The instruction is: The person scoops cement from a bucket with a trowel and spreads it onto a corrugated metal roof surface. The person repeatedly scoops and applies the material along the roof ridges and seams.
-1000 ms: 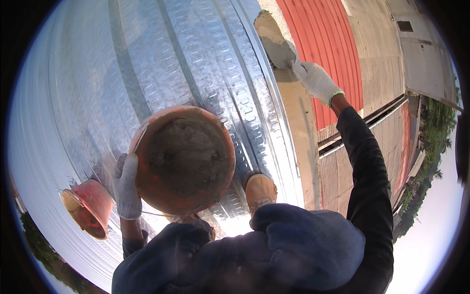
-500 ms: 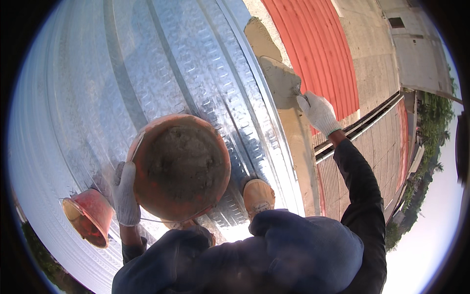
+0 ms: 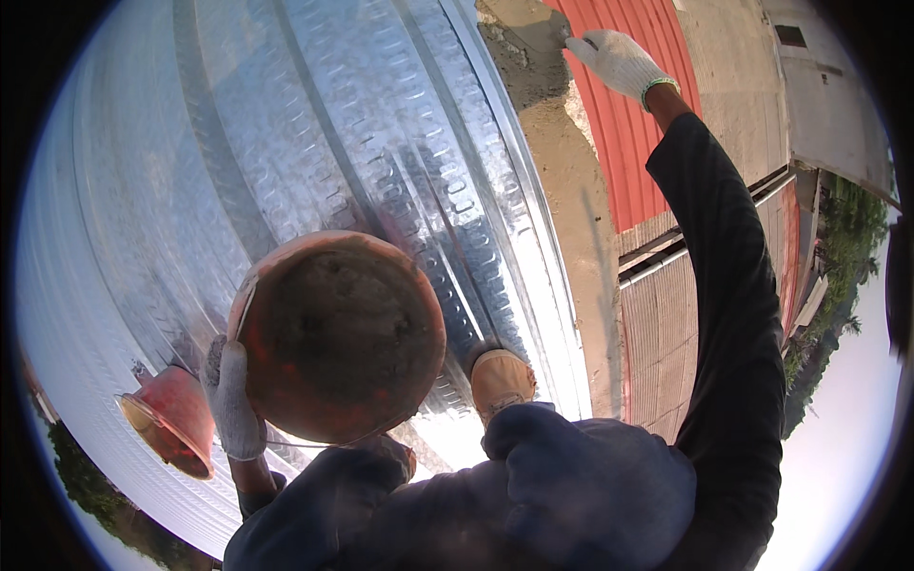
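A white knitted glove covers my left hand [image 3: 233,398], whose fingers are closed at the left rim of a large orange-red bucket [image 3: 440,333]. Grey wet mortar [image 3: 333,319] fills much of that bucket, and its thin wire handle hangs near my wrist. Far off to the right, my gloved right hand [image 3: 619,65] is closed round a trowel [image 3: 545,40]. The trowel's blade is pressed on mortar along the wall top [image 3: 562,181] beside the metal sheet, where its colour blends with the mortar. My fingers hide most of its handle.
Shiny ribbed metal roofing [image 3: 238,124] spreads under me and to the left. A small red bucket [image 3: 181,419] lies tipped on it. My tan shoe [image 3: 502,376] stands near the sheet's edge. Beyond the wall lie lower red roofing [image 3: 638,143] and grey corrugated roofing [image 3: 666,333].
My right hand has gone farther away along the wall top with the trowel, spreading the mortar there. The large bucket and my left hand have shifted slightly left and nearer.
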A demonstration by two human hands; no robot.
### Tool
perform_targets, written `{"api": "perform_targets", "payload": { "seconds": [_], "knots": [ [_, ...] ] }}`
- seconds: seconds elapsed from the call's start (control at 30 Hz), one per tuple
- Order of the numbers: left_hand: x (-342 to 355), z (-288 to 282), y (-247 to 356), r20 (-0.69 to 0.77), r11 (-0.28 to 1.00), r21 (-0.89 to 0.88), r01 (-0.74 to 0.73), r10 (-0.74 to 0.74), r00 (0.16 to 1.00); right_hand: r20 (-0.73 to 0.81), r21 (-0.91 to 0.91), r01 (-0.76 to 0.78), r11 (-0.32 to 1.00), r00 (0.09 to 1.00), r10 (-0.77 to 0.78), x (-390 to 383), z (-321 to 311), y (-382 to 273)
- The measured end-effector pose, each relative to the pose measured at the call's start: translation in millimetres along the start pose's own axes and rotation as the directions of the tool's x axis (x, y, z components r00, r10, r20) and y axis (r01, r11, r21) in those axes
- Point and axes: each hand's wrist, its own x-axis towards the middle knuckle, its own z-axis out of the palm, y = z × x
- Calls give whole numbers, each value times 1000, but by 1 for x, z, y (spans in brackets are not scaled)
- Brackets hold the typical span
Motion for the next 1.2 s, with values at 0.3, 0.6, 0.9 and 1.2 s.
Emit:
{"api": "perform_targets", "payload": {
  "seconds": [0.3, 0.6, 0.9, 1.2],
  "knots": [
    [7, 9, 38, 52, 991, -132, 31, -24, 998, 290, 359, -291, 887, 938, 191, -76, -9, -42],
    [4, 23, 68, 97, 923, -361, 131, -103, 990, 231, 244, -145, 959, 969, 88, -163, 23, -14],
    [3, 25, 70, 57, 961, -252, 111, -100, 993, 344, 590, -427, 685, 901, 265, -36, -25, -43],
    [1, 10, 44, 66, 974, -205, 97, -85, 994, 411, 505, -314, 804, 907, 96, -34, -23, -68]
  ]
}}
